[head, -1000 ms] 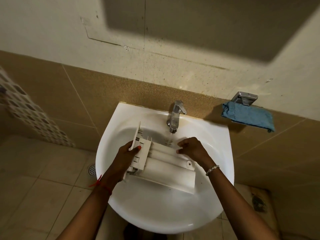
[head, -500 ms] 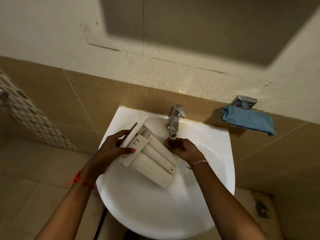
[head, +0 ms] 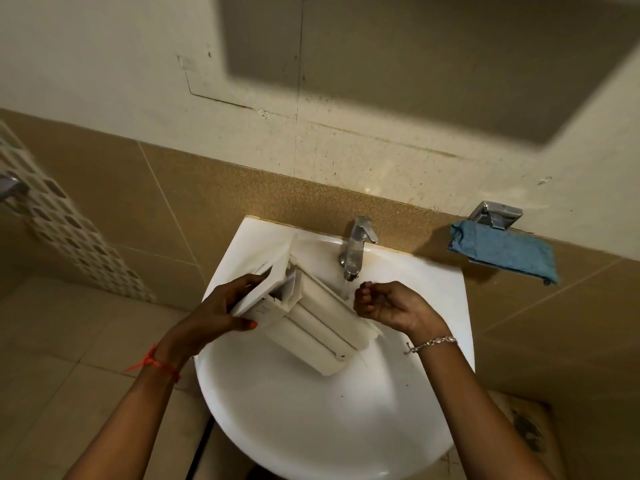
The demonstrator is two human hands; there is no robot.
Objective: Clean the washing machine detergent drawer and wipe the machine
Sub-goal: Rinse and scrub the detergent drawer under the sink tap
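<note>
Detergent drawer point(head: 322, 327) lies slantwise across the white sink point(head: 311, 427), long axis from far left to near right. My left hand point(head: 214, 313) grips its panel end; my right hand point(head: 388, 306), fingers curled round nothing, hovers just right of it under the running tap point(head: 356, 247).

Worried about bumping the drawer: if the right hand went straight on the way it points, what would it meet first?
Probably the water stream below the tap, just ahead of the right hand; right behind that, the side of the detergent drawer gripped by the left hand. Depth is unclear.
</note>
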